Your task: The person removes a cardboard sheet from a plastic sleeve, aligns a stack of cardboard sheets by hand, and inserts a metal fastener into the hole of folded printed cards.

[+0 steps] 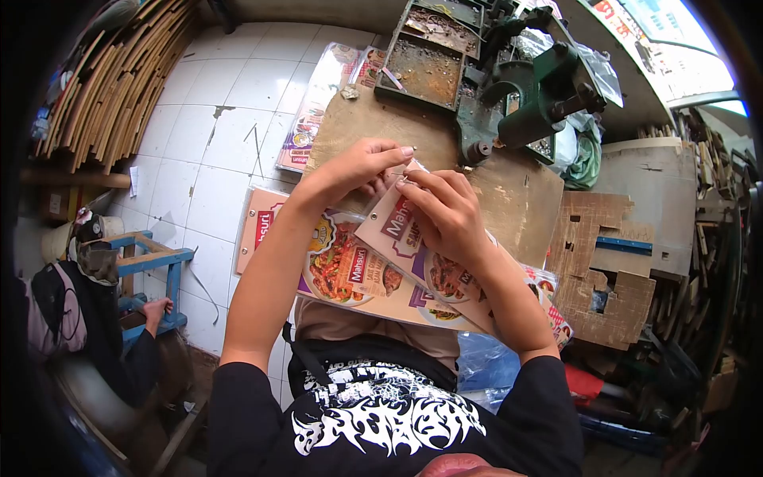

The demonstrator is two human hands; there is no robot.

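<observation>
My right hand [445, 211] grips the upper corner of a printed sheet [389, 219] with "Mahsuri" lettering, its fingers pinched near the tip. A metal eyelet sits in that sheet's left corner. My left hand [362, 167] is beside the same corner, fingers curled and thumb stretched toward the right hand. Something small and dark shows at its thumb tip, too small to name. Under both forearms lies a larger printed sheet [342, 274] with food pictures, partly hidden by the upper one. The sheets rest over my lap and the near edge of a wooden board [509, 215].
A green metal press [540, 95] stands at the board's far right, beside a dirty divided tray [421, 67]. More printed sheets [306, 131] lie at the far left. Another person's hand [156, 308] is by a blue stool [171, 278]. Stacked boards [119, 87] lean at left.
</observation>
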